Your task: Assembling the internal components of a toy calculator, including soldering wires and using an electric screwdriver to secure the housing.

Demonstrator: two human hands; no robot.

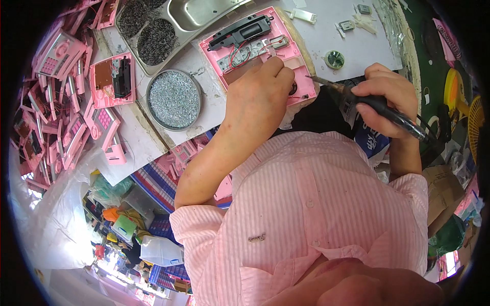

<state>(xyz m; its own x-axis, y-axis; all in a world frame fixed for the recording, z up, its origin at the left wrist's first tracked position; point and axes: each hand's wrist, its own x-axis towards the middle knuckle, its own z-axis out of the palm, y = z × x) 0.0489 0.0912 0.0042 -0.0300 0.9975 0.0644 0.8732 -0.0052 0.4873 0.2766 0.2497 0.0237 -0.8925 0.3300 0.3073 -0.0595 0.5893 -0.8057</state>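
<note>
A pink plastic housing [302, 51] lies at the table's front edge, its inside facing up. Fitted in it are a black plastic part [242, 31], a grey metal strip [251, 52] and thin red and green wires. My left hand [261, 94] rests over its middle, fingertips pinched together by the metal strip; what they hold, if anything, is hidden. To the right, my right hand [390, 94] grips a soldering iron [380, 106] by its black handle. The iron's tip points left, over the housing's right side.
Left of the housing stand a round tin of small silver screws [174, 99] and a metal tray [196, 18] with dark small parts. Another pink housing [113, 80] lies beside a large pile of pink device shells [56, 122]. A small round container [335, 59] sits at right.
</note>
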